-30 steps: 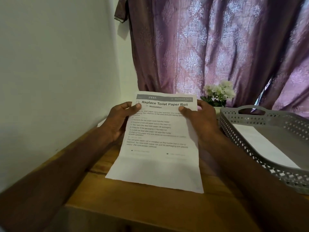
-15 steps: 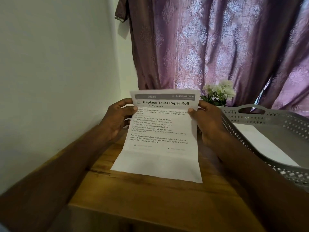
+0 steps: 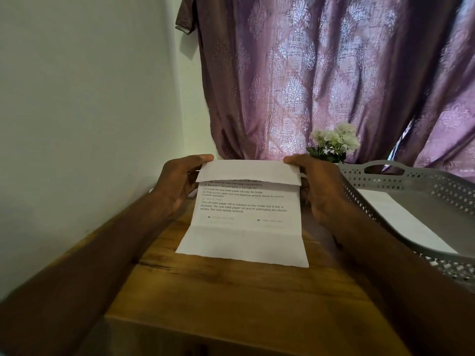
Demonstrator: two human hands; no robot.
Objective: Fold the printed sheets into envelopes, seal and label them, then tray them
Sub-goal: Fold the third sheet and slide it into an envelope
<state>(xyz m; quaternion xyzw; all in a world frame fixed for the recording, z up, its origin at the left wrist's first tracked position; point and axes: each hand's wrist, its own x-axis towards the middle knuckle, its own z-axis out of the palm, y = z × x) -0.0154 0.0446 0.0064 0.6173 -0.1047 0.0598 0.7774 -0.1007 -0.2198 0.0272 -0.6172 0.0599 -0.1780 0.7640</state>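
Left hand [image 3: 177, 183] and right hand [image 3: 316, 186] each pinch a top corner of the sheet [image 3: 246, 219], thumbs on top at the fold line, fingers curled behind. Both grips closed on paper.

Top part of the sheet is bent over toward the viewer, blank back facing up, hiding the header. A crease runs across lower down; the bottom edge rests on the table [image 3: 231, 291], the upper part is lifted off it.

Readable print below the flap: "4) Dispose of the packaging in the trash bin", "5) Install the new toilet paper roll onto the holder", "6) Pull out the paper and dispense several sheets to confirm smooth operation". Then: "The old toilet paper roll is installed on the holder but is low or depleted, the new toilet paper roll and its packaging are placed nearby, the core awaits removal". Footer lines too faint to read.

Grey perforated tray [image 3: 401, 176] just right of the right hand, holding white paper [image 3: 401, 219]. White flowers [image 3: 334, 140] behind, against a purple patterned curtain [image 3: 321, 73]. White wall [image 3: 77, 111] on the left.
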